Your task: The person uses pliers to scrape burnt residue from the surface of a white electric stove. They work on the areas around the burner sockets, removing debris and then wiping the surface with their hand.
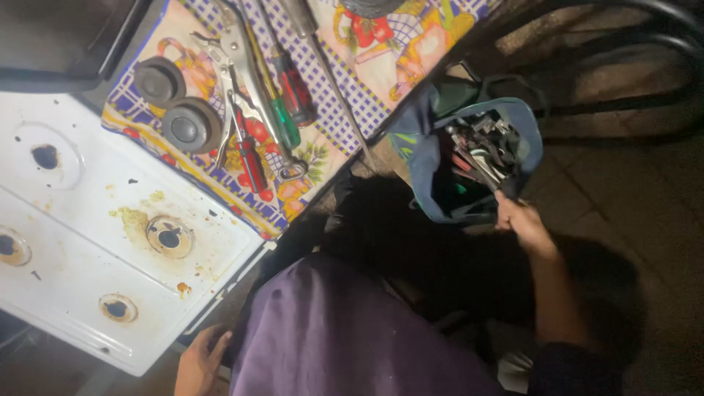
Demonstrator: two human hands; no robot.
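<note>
Rummaging step: right hand [522,226] at 3 o'clock, grip curled on a tool inside the blue tool bag [469,158]; left hand [199,361] at 7 o'clock, open, by stove top [88,191]; next move needs a clean lift-out

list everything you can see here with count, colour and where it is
stove top: one, white, stained, burner holes bare, left
burner caps: two, dark round, on the cloth beside the stove top
table cloth: one, blue check with fruit print, top centre
locking pliers: one, silver, on the cloth
screwdrivers: about three, green and red handles, on the cloth
long metal rod: one, grey, across the cloth to its edge
tool bag: one, blue, open, full of tools, right of the table
purple garment: one, bottom centre
left hand: at the stove top's lower edge, grip unclear
right hand: at the bag's rim, closed on something inside
</note>
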